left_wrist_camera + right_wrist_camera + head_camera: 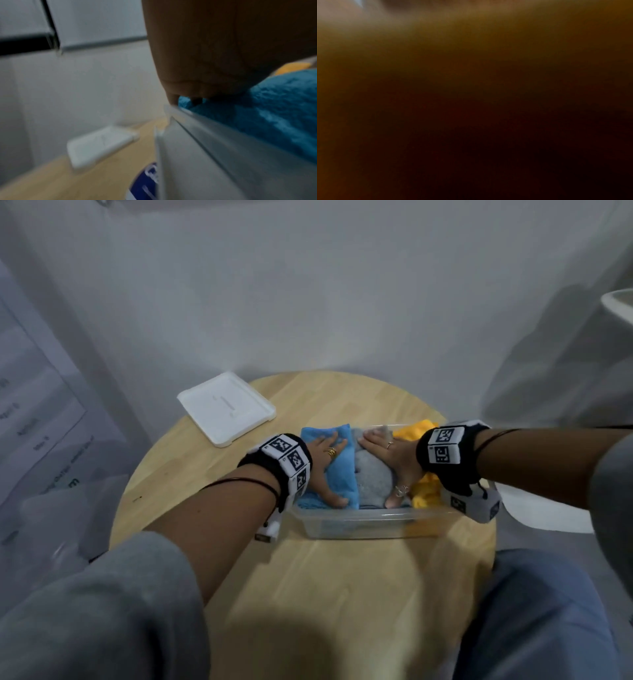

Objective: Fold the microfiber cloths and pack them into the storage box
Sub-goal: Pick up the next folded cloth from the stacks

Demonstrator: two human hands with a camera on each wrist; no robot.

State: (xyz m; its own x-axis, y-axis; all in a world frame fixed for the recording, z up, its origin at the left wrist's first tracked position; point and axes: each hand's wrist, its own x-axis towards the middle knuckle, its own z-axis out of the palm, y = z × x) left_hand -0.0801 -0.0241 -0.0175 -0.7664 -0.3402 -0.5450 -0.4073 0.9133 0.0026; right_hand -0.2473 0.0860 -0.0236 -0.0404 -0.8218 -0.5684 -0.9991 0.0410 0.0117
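Observation:
A clear plastic storage box [356, 523] sits on the round wooden table [308, 577]. Inside lie a folded blue cloth [342, 470] at the left, a grey cloth [371, 474] in the middle and a yellow cloth [416, 429] at the right. My left hand [325, 460] presses flat on the blue cloth with fingers straight. My right hand [387, 453] presses flat on the grey cloth. In the left wrist view the palm [223, 47] lies on the blue cloth [283, 108] above the box wall [223, 155]. The right wrist view is dark and blurred.
The white box lid [226, 407] lies on the table at the back left, also in the left wrist view as the lid [101, 146]. A grey wall stands behind the table. My knees frame the table's near edge.

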